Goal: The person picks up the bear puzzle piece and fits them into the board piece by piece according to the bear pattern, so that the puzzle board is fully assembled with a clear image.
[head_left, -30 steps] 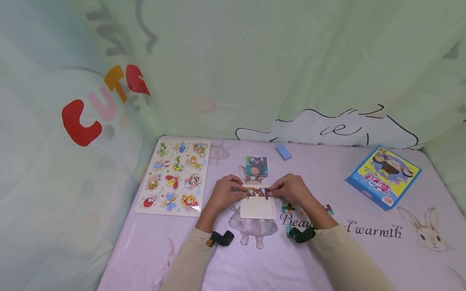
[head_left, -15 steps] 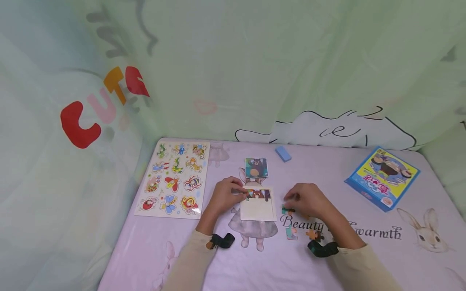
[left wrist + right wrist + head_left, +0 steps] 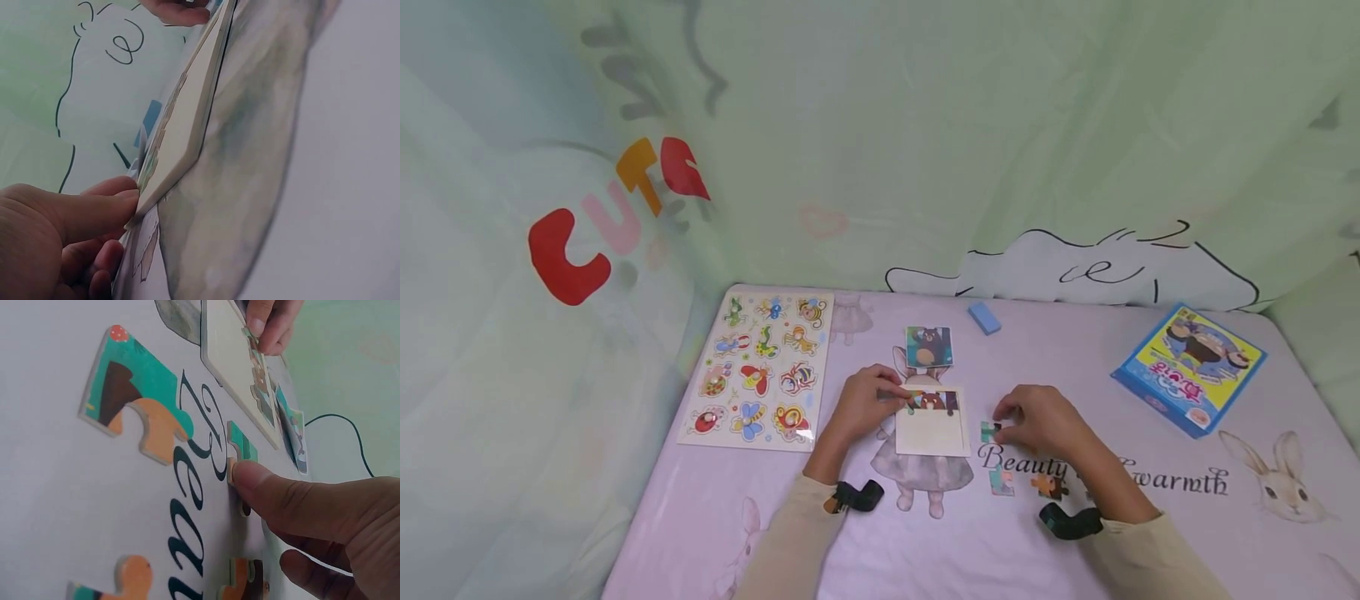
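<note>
A cream puzzle board [image 3: 929, 433] lies in the middle, its top row filled with bear-picture pieces [image 3: 932, 401]. My left hand [image 3: 868, 402] pinches the board's upper left corner, thumb on top in the left wrist view. To the right of the board, my right hand [image 3: 1043, 421] has thumb and fingertips at a green and orange puzzle piece [image 3: 989, 431]. In the right wrist view the thumb presses that green piece [image 3: 244, 442] at its near side; the fingers behind it are partly hidden. Below lie a teal piece [image 3: 1001, 481] and an orange-brown piece [image 3: 1049, 486].
A bear picture card [image 3: 928, 347] lies beyond the board, with a blue block [image 3: 983, 317] near the back edge. On the left is an insect puzzle board [image 3: 760, 367]. A blue and yellow box [image 3: 1191, 367] stands at the right. Curtains hang behind the table.
My right hand has left the board's upper right corner and moved right and down to the loose pieces. My left hand stays at the board's corner.
</note>
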A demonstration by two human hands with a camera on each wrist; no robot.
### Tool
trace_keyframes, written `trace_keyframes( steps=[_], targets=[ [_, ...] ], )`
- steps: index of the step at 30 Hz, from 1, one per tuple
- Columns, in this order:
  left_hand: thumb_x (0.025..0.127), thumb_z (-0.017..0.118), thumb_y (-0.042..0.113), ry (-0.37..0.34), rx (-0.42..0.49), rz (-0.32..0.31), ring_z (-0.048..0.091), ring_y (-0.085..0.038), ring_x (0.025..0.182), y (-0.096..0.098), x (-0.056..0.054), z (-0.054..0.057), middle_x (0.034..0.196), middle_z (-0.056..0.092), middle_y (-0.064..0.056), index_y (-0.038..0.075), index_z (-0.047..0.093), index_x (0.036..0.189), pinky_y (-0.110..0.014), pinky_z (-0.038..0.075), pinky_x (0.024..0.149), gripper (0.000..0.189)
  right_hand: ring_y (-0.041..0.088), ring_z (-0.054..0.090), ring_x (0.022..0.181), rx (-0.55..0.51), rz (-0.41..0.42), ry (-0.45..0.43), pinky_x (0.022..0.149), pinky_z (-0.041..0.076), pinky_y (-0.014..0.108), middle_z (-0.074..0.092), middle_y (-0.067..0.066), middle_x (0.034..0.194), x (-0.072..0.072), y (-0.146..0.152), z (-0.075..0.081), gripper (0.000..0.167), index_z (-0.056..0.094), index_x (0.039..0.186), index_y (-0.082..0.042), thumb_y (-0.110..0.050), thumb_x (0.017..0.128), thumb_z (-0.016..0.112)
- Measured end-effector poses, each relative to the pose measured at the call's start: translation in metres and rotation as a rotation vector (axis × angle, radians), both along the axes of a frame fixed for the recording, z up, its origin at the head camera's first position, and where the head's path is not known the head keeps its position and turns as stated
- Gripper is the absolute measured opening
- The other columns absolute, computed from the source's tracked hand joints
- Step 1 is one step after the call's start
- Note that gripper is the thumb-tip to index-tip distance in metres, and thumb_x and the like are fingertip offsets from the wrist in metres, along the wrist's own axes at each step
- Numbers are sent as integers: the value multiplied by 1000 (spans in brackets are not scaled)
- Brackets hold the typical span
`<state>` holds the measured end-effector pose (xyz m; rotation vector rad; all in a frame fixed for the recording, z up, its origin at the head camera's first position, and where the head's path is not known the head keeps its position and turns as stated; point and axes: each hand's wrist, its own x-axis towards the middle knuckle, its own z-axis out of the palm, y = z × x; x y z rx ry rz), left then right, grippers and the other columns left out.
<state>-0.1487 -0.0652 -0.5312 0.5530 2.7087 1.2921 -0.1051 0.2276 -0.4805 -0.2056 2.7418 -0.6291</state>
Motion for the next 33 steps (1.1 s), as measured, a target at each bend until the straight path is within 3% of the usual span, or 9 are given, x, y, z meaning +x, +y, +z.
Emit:
trace_keyframes(
  steps=[11,18,28,33],
  targets=[
    [87,77,9,3,-23,4,64,-24,109,0,-2,-2,111,71,-3,11,83,98,-39,47,97,12,18,54,78,-45,-15,-24,67,45,30,66,0,86,-2,3,-6,21,75,94,-13,-19,78,88],
    [89,76,10,-23,-20,10,64,-23,110,0,-2,-3,112,71,-3,11,83,99,-39,47,98,12,17,52,75,-75,19,-24,62,43,28,60,-2,79,-3,5,1,16,71,89,-16,-21,83,85],
    [88,76,8,-46,3,21,63,-23,110,1,-2,0,112,71,-3,10,83,97,-40,47,98,11,16,57,81,-248,53,-16,72,50,24,66,-4,84,-11,-4,3,9,71,93,-18,-18,89,79],
    [88,76,7,-42,4,21,63,-23,110,1,-2,-1,111,71,-3,10,83,97,-40,47,98,11,17,57,79,-330,71,-27,67,51,24,64,-2,84,-14,-18,0,8,70,93,-16,-16,90,78]
  ],
)
